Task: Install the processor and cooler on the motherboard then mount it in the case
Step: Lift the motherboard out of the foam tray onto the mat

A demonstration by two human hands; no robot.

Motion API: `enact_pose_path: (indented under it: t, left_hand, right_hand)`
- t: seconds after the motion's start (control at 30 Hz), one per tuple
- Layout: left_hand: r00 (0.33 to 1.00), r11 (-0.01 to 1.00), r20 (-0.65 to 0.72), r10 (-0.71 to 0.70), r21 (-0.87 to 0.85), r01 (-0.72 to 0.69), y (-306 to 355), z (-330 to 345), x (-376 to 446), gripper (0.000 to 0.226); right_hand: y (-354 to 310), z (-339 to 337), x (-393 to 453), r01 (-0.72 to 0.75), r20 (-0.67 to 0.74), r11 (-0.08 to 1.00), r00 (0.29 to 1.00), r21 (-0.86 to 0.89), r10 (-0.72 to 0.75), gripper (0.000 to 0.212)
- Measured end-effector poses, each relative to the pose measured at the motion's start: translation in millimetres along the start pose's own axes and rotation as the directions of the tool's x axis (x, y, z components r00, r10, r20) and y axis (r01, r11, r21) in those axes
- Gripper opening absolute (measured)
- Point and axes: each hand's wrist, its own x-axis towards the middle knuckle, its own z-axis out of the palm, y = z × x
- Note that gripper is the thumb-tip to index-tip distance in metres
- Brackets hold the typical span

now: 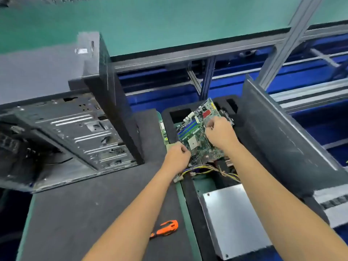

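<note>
Both arms reach toward frame center. The left hand (177, 155) and right hand (219, 134), fingers curled, each hold the tilted motherboard (199, 134) by its edges in a tight grip.

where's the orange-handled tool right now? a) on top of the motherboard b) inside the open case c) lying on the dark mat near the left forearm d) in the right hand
c: the orange-handled tool lies untouched on the dark mat beside the left forearm, while both hands, left hand and right hand, grip the motherboard further away.
</note>
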Motion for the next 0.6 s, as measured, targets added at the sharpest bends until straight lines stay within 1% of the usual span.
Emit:
enact_pose_path:
  t: [0.1,0.13,0.2,0.27,0.33,0.4,0.43,0.53,0.57,0.6]
  left_hand:
    - [0.998,0.998,0.008,-0.069,0.006,0.069,5,11,22,0.004]
    - [0.996,0.996,0.016,-0.091,-0.002,0.091,6,14,28,0.004]
    - [0.994,0.994,0.022,-0.109,-0.006,0.109,6,18,39,0.003]
    - [0.994,0.994,0.018,-0.106,0.008,0.106,6,21,49,0.003]
    - [0.994,0.994,0.022,-0.11,0.022,0.109,5,24,59,0.004]
    - [0.993,0.993,0.03,-0.118,0.023,0.117,6,26,66,0.007]
    - [0.992,0.992,0.037,-0.122,0.022,0.121,7,27,68,0.009]
    - [0.99,0.991,0.057,-0.13,0.014,0.13,9,29,76,0.012]
    - [0.989,0.991,0.065,-0.13,0.009,0.13,9,30,77,0.011]
    - [0.989,0.992,0.07,-0.129,0.009,0.129,10,30,77,0.011]
  right_hand:
    - [11,3,24,-0.125,-0.112,0.982,0.988,-0.143,0.109,0.05]
    - [13,3,29,-0.16,-0.125,0.974,0.982,-0.16,0.141,0.056]
    - [19,9,42,-0.209,-0.101,0.965,0.976,-0.158,0.195,0.064]
    - [25,11,54,-0.252,-0.047,0.963,0.967,-0.099,0.249,0.067]
    - [29,9,65,-0.298,0.037,0.955,0.954,0.013,0.297,0.063]
    - [33,9,73,-0.308,0.104,0.945,0.949,0.109,0.298,0.056]
    - [34,9,76,-0.303,0.129,0.943,0.949,0.135,0.287,0.056]
    - [40,8,84,-0.295,0.169,0.934,0.95,0.203,0.263,0.078]
    - [40,7,85,-0.297,0.17,0.928,0.95,0.225,0.263,0.084]
    - [40,7,86,-0.299,0.165,0.926,0.95,0.232,0.265,0.085]
